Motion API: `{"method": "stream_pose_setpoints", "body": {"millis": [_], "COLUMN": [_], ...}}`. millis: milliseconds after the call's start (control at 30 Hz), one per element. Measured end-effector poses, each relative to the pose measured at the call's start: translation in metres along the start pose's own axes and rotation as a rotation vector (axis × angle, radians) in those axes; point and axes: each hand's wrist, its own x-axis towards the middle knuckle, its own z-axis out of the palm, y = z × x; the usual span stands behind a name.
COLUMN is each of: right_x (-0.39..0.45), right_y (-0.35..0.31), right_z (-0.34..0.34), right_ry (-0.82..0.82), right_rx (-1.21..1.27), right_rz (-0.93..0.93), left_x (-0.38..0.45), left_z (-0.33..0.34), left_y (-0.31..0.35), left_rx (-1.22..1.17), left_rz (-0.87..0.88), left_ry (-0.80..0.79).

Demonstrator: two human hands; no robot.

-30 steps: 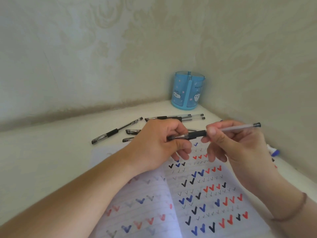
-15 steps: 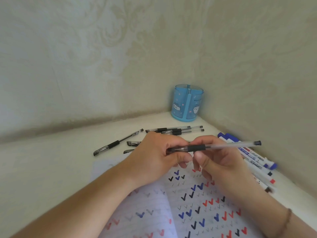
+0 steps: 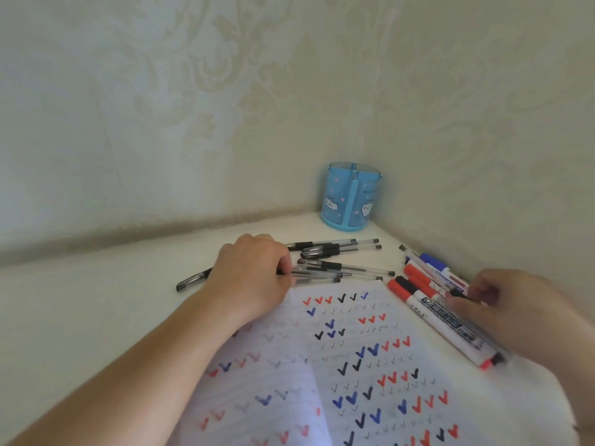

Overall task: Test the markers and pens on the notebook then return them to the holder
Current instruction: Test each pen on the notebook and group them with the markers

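Resting curled on a clear pen [image 3: 317,274] at the notebook [image 3: 354,365] top edge, the left hand [image 3: 254,275] pins it flat, long axis running 9 to 3 o'clock, capped end toward 3. A second ago both hands held that pen aloft. The right hand [image 3: 508,304], now apart at 3 o'clock, reaches among the markers [image 3: 447,320], fingers curled; whether they pinch anything cannot be told. The blue holder [image 3: 352,196] stands at 12 o'clock in the corner.

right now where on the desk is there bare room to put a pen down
Bare desk lies left of the left hand, and between the gel pens and the blue pen holder. It is crowded above the notebook and around the markers by the right hand.
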Motion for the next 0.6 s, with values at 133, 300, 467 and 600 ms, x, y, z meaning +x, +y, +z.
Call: {"method": "stream_pose_setpoints", "body": {"millis": [133,300,467,600], "right_x": [0.005,0.006,-0.007,-0.026], "right_y": [0.004,-0.002,-0.019,-0.048], "right_z": [0.006,0.008,0.008,0.011], "right_ry": [-0.052,-0.069,0.129,0.241], "right_rx": [0.035,0.038,0.152,0.539], "right_rz": [0.066,0.060,-0.045,-0.275], "left_x": [0.002,0.005,0.006,0.003], "left_z": [0.005,0.001,0.003,-0.006], "left_y": [-0.004,-0.009,-0.011,0.001], "left_rx": [0.038,0.067,0.160,-0.102], "left_rz": [-0.019,-0.006,0.030,0.162], "left_ry": [-0.025,-0.027,-0.005,0.197]}}
